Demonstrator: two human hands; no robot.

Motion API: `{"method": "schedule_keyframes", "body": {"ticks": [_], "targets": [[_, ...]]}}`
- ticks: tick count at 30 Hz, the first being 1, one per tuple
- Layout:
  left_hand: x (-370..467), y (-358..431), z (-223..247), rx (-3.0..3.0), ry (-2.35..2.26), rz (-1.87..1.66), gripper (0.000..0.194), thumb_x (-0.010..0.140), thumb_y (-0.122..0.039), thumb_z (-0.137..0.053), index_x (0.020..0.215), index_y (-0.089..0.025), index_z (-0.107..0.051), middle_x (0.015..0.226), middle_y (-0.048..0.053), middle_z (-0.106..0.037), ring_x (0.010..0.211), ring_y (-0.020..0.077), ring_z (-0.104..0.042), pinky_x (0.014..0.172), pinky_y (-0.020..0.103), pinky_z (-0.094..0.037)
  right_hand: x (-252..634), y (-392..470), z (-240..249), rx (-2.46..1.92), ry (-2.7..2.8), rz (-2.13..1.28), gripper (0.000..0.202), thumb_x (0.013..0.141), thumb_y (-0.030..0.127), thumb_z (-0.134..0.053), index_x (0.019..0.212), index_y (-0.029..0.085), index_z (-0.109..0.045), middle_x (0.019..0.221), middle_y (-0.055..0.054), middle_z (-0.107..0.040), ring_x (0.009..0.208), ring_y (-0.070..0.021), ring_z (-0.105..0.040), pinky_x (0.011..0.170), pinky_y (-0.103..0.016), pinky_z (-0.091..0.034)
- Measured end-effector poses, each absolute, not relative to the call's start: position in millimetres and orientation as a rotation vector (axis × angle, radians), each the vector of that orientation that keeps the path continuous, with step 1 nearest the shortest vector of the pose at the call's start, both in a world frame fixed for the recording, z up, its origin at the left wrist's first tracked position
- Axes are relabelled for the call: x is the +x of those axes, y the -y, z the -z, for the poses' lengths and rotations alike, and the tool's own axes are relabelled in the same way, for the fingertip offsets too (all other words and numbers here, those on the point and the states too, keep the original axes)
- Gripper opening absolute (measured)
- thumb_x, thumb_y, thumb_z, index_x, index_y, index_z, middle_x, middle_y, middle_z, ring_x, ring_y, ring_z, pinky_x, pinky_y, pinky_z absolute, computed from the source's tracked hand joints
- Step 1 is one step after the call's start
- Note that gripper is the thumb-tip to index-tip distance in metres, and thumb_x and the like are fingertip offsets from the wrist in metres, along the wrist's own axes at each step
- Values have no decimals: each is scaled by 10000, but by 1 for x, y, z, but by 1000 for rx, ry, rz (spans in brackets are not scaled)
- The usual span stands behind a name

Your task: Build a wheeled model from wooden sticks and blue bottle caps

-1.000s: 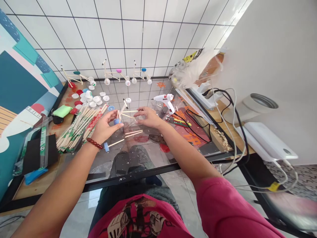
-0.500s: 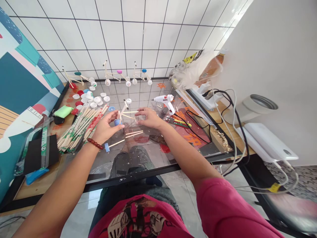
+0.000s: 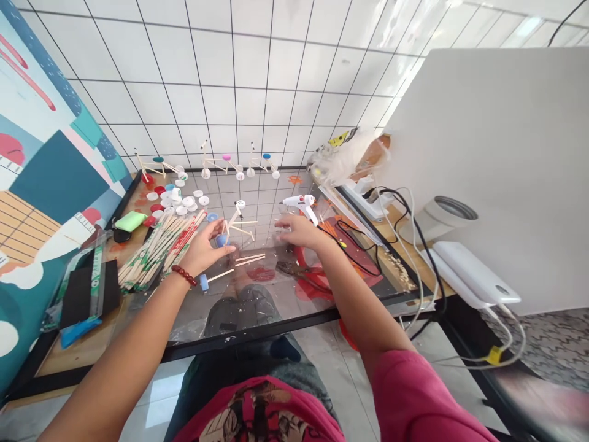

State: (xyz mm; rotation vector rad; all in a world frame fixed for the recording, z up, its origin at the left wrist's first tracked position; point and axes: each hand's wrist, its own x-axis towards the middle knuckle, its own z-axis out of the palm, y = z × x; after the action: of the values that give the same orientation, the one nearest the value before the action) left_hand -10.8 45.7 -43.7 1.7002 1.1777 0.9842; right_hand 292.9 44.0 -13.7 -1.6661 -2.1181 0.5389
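Observation:
My left hand [image 3: 201,248] has its thumb and fingers closed round the blue bottle cap [image 3: 221,240] at one end of a small bicycle model [image 3: 237,224] made of wooden sticks. A white cap [image 3: 240,204] and a short black-tipped stick are at its far side. My right hand [image 3: 300,232] hovers over the glass to the right of the model, fingers stretched out with nothing visible in them. Just beyond it lies a white glue gun [image 3: 300,201]. Near my left hand are two loose sticks [image 3: 250,260] and a stick with a light blue piece [image 3: 204,282] on its end.
A pile of chopsticks [image 3: 156,252] and several bottle caps [image 3: 181,205] lie left. Finished-looking stick bicycles [image 3: 214,166] stand along the tiled wall. Pliers [image 3: 301,273] rest near my right forearm. Cables [image 3: 405,215], a power strip [image 3: 365,199] and a plastic bag [image 3: 343,159] are right.
My right hand has moved right, away from the stick model, its fingers now clear of it. My left hand stays at the blue cap. The camera view has shifted slightly.

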Motion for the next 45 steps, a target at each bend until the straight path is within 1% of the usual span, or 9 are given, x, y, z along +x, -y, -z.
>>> {"method": "schedule_keyframes", "body": {"ticks": [4, 7, 11, 13, 18, 21, 28, 34, 45], "targets": [[-10, -43, 40, 1686, -1188, -994, 892, 634, -423, -874, 1433, -228, -529, 1488, 154, -551, 1368, 319, -534, 1176, 495, -392, 271, -52, 21, -1444, 2154, -661, 536, 667, 207, -854, 1187, 157, -732, 1055, -83, -745, 945, -211, -704, 882, -340, -550], [-11, -44, 43, 1678, -1208, -984, 889, 645, -447, -866, 1436, -227, -524, 1504, 160, -534, 1376, 327, -526, 1173, 507, -395, 259, -65, 26, -1324, 2192, -733, 552, 637, 242, -888, 1160, 151, -739, 1036, -80, -723, 926, -203, -690, 862, -338, -547], [-13, -47, 49, 1691, -1234, -962, 901, 672, -481, -849, 1459, -222, -496, 1514, 163, -523, 1382, 322, -520, 1172, 503, -397, 255, -77, 29, -1264, 2285, -759, 531, 655, 318, -892, 1141, 158, -751, 1015, -61, -688, 948, -210, -659, 879, -340, -518], [-14, -47, 51, 1681, -1242, -959, 901, 678, -491, -847, 1459, -212, -495, 1503, 167, -535, 1375, 319, -527, 1173, 499, -398, 255, -78, 31, -1246, 2305, -760, 500, 678, 328, -880, 1136, 169, -755, 1002, -50, -676, 973, -211, -649, 899, -335, -498], [-13, -47, 52, 1643, -1227, -971, 826, 694, -488, -843, 1415, -212, -548, 1469, 150, -577, 1362, 315, -543, 1186, 497, -391, 258, -76, 36, -1191, 2251, -764, 344, 757, 259, -819, 1088, 183, -769, 952, -24, -661, 959, -179, -635, 911, -304, -461], [-10, -45, 49, 1612, -1238, -971, 806, 685, -487, -849, 1390, -210, -574, 1447, 141, -600, 1355, 318, -548, 1188, 506, -390, 258, -75, 39, -1188, 2231, -753, 293, 776, 248, -799, 1062, 187, -775, 918, -19, -654, 923, -170, -624, 888, -300, -453], [-6, -41, 41, 1574, -1254, -971, 809, 650, -476, -870, 1351, -177, -599, 1394, 153, -639, 1316, 328, -579, 1174, 515, -409, 258, -76, 43, -1161, 2212, -770, 260, 786, 231, -780, 1037, 163, -764, 912, -21, -649, 905, -163, -613, 876, -291, -439], [-7, -43, 44, 1580, -1218, -988, 778, 663, -436, -870, 1350, -186, -602, 1419, 143, -624, 1335, 329, -565, 1184, 526, -398, 257, -78, 48, -1166, 2190, -766, 220, 777, 232, -787, 981, 154, -760, 900, -21, -636, 912, -169, -617, 860, -287, -447], [-6, -45, 45, 1527, -1195, -1040, 715, 638, -388, -892, 1270, -182, -629, 1370, 149, -656, 1313, 336, -582, 1168, 536, -411, 257, -79, 49, -1141, 2194, -769, 292, 785, 238, -798, 1066, 165, -774, 908, -24, -645, 897, -163, -607, 860, -289, -436]]}}
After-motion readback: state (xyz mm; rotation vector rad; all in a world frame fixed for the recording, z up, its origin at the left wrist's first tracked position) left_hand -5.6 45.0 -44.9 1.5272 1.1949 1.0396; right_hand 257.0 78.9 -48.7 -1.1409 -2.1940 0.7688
